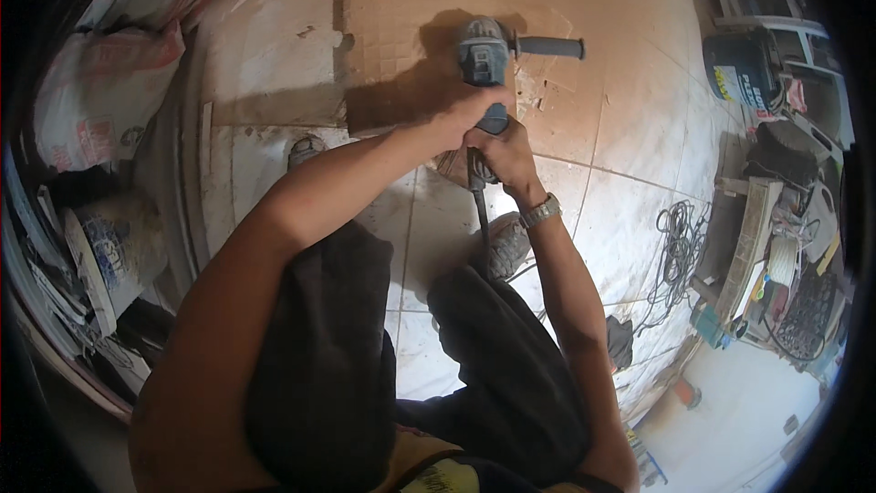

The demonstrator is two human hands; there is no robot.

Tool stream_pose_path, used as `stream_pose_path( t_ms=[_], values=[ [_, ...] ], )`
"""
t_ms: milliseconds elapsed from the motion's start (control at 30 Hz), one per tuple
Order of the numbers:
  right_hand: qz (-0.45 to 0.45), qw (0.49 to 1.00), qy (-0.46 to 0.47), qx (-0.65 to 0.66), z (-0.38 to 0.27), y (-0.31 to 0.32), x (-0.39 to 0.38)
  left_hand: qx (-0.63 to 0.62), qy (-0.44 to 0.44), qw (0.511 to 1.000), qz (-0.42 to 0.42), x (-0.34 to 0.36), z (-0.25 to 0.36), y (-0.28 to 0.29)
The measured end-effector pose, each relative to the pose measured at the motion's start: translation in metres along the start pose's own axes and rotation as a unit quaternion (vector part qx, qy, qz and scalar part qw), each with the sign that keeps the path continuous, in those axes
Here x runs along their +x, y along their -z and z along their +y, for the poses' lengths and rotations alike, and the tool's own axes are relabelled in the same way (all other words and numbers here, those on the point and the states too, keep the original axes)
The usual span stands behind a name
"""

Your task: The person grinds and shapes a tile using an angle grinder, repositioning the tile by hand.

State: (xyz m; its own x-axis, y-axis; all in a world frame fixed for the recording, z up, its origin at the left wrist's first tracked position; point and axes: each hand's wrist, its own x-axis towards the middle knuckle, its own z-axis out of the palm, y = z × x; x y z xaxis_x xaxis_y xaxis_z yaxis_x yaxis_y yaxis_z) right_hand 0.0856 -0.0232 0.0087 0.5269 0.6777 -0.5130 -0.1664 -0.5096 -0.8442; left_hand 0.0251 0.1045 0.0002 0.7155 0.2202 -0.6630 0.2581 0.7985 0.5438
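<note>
A dark corded power tool (484, 59) with a rounded grey head is over the dusty floor in front of me. Its ribbed black side handle (550, 47) sticks out to the right, with neither hand on it. My left hand (470, 116) wraps the near end of the body from the left. From the right and below, my right hand (506, 153) grips the same end, close against the left. A black cable (482, 205) runs from there back toward my feet. The tool's underside and any bit or disc are hidden.
Brown dust covers the tiled floor (630, 141), with broken chips right of the tool. My shoe (507, 246) is close to the cable. On the right are a coiled black cable (675, 260), a dark bucket (744, 73) and a cluttered bench (744, 246). Sacks (109, 96) lie at left.
</note>
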Motion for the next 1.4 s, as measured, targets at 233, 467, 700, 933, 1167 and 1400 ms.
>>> stream_pose_path(
  t_ms=[233,467,700,933,1167,1400],
  values=[
    [-0.05,0.999,-0.017,0.002,-0.001,-0.004,-0.002,0.012,0.016,0.999,0.041,0.004,-0.014,0.013],
    [-0.103,0.994,0.023,0.018,-0.011,-0.029,-0.001,0.002,-0.015,0.993,0.117,-0.021,-0.002,0.033],
    [-0.125,0.992,0.029,0.022,-0.016,-0.026,0.003,-0.009,-0.042,0.989,0.14,-0.012,-0.004,0.031],
    [-0.104,0.993,0.046,-0.019,-0.011,-0.022,0.013,0.014,-0.124,0.983,0.134,-0.002,-0.004,0.032],
    [-0.107,0.993,0.049,-0.032,-0.011,-0.021,0.011,-0.023,-0.066,0.992,0.101,-0.001,-0.011,0.038],
    [-0.109,0.992,0.047,-0.048,-0.015,-0.014,0.014,-0.03,-0.08,0.99,0.109,-0.002,-0.005,0.027]
  ],
)
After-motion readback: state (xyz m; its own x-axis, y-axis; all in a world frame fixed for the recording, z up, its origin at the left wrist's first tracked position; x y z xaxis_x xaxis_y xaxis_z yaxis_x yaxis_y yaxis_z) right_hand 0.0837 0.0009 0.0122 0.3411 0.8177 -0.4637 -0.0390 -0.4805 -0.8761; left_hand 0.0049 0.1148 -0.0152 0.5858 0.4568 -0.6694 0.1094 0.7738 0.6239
